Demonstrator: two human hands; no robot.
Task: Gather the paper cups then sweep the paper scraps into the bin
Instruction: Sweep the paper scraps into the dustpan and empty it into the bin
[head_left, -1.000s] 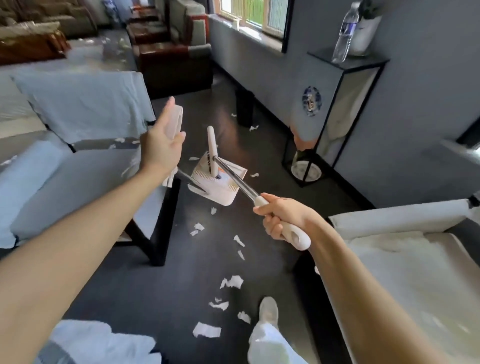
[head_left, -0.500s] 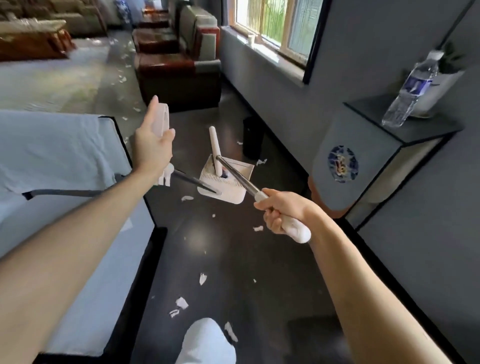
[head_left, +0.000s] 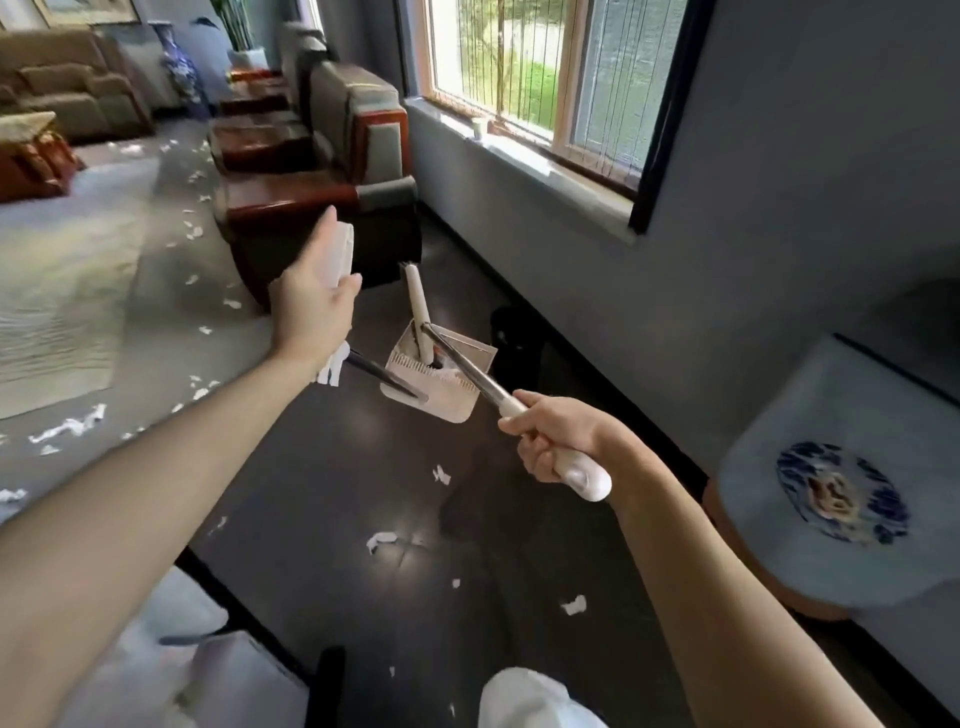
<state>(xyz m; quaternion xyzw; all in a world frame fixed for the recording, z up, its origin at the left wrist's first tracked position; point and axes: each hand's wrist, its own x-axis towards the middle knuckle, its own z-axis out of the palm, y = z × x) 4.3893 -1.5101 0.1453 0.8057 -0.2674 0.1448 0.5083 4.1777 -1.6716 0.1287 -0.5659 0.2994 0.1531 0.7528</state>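
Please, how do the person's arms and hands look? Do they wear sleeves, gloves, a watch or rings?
The left forearm and the right forearm are bare as far as the picture's edge; no sleeve shows. The left hand and the right hand wear no gloves, and no watch, bracelet or ring can be seen. The only clothing in view is a white trouser leg below.

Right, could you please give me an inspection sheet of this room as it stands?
Surface: glossy dark floor; pale rug at left.
Job's things: dustpan; paper scraps scattered on floor and rug; cups not identifiable.
Clutter: nothing seen beyond scraps.
Hands: left hand holds a white object; right hand grips the white handle of the dustpan's metal rod.
Cables: nothing seen.
Surroundings: armchairs, window, blue cloth at right.
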